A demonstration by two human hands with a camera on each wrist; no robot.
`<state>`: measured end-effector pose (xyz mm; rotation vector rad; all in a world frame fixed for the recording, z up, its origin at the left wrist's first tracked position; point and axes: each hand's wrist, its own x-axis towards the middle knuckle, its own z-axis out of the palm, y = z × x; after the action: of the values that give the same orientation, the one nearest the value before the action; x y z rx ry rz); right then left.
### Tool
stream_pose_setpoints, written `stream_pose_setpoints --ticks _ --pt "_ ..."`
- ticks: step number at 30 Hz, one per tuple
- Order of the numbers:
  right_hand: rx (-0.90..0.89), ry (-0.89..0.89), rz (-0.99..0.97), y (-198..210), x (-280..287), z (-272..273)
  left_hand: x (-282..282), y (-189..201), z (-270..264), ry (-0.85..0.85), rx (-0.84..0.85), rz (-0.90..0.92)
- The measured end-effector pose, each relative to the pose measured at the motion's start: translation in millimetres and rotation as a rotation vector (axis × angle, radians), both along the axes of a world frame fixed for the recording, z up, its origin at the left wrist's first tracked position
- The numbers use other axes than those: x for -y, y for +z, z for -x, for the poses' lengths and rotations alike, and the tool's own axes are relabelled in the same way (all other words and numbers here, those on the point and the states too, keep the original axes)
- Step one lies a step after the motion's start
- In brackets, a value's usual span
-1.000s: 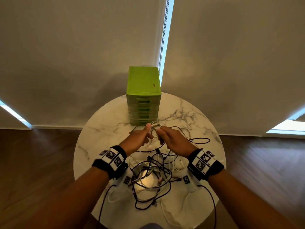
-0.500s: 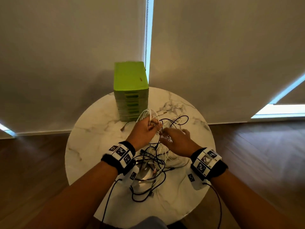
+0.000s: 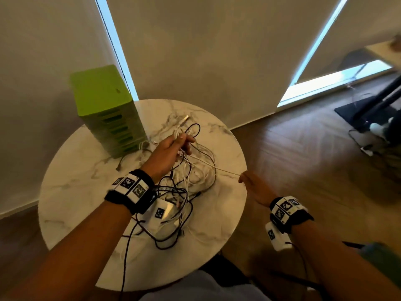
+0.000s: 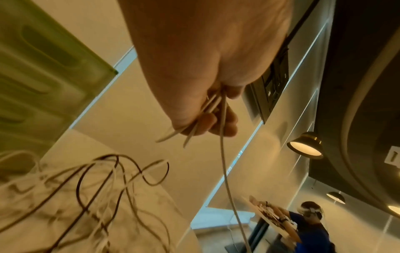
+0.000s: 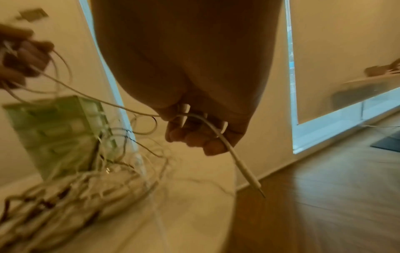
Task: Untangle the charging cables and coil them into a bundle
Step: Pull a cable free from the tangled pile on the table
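Note:
A tangle of black and white charging cables (image 3: pixel 186 183) lies on the round marble table (image 3: pixel 82 183). My left hand (image 3: pixel 173 146) is raised over the pile and grips several white cable strands (image 4: pixel 207 109) in curled fingers. One white cable (image 3: pixel 214 167) runs taut from it to my right hand (image 3: pixel 249 181) at the table's right edge. My right hand's curled fingers hold that cable near its end, and the plug (image 5: pixel 251 178) hangs free below the hand. More loops (image 5: pixel 86 179) stay heaped on the table.
A green plastic drawer unit (image 3: pixel 108 111) stands at the table's far left. Wooden floor (image 3: pixel 314 170) lies to the right, with a black stand base and cords (image 3: pixel 368 118) farther off. Another person (image 4: pixel 309 226) works at a table in the distance.
My right hand has pulled away to the right edge of the table, drawing one white cable taut out of the tangle. The left hand stays lifted, holding the strands.

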<state>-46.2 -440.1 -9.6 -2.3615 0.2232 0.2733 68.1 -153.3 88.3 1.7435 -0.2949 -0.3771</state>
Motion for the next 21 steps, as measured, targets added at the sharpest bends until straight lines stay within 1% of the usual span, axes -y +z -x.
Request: stream_pose_setpoints --ticks 1,2,4,5,6,7,9,10,13,15,16,18,19,20,21 --pt "-0.068 0.014 0.011 -4.6 3.5 10.8 2.8 -5.1 4.6 -0.051 -0.015 -0.046" --pt "-0.135 0.024 0.067 -12.1 4.8 20.5 6.3 -12.8 11.6 -0.109 -0.039 -0.101" --pt "-0.240 0.009 0.235 -27.6 3.5 31.6 15.9 -27.2 26.6 -0.207 -0.077 -0.173" --pt "-0.259 -0.011 0.280 -33.4 -2.4 35.1 21.2 -35.2 34.4 -0.244 -0.077 -0.194" --pt "-0.230 -0.005 0.269 -35.1 -12.0 35.0 26.6 -43.1 40.3 -0.271 -0.073 -0.208" --pt "-0.179 0.026 0.198 -35.8 -24.7 33.4 32.1 -50.6 45.7 -0.293 -0.069 -0.215" --pt "-0.093 0.094 -0.036 -27.1 -55.9 27.0 41.8 -59.7 52.5 -0.319 -0.074 -0.236" --pt "-0.078 0.101 -0.149 -20.1 -70.0 24.3 47.5 -61.1 54.8 -0.323 -0.084 -0.246" --pt "-0.018 0.055 -0.394 -1.3 -89.9 16.9 54.7 -56.1 54.3 -0.298 -0.117 -0.203" --pt "0.077 0.013 -0.456 8.9 -83.8 16.9 49.5 -51.3 46.5 -0.242 -0.084 -0.211" --pt "0.131 -0.018 -0.449 12.4 -76.3 18.2 44.5 -49.8 41.3 -0.209 -0.072 -0.199" --pt "0.214 -0.115 -0.383 15.9 -55.7 20.0 33.5 -45.0 29.8 -0.134 -0.083 -0.103" --pt "0.233 -0.174 -0.333 7.1 -39.2 20.8 28.3 -41.9 24.3 -0.099 -0.091 -0.046" --pt "0.205 -0.214 -0.273 3.3 -26.5 21.2 23.3 -39.0 19.3 -0.060 -0.100 0.013" --pt "0.127 -0.228 -0.228 -4.0 -14.3 23.5 19.0 -36.9 15.7 -0.030 -0.109 0.076"
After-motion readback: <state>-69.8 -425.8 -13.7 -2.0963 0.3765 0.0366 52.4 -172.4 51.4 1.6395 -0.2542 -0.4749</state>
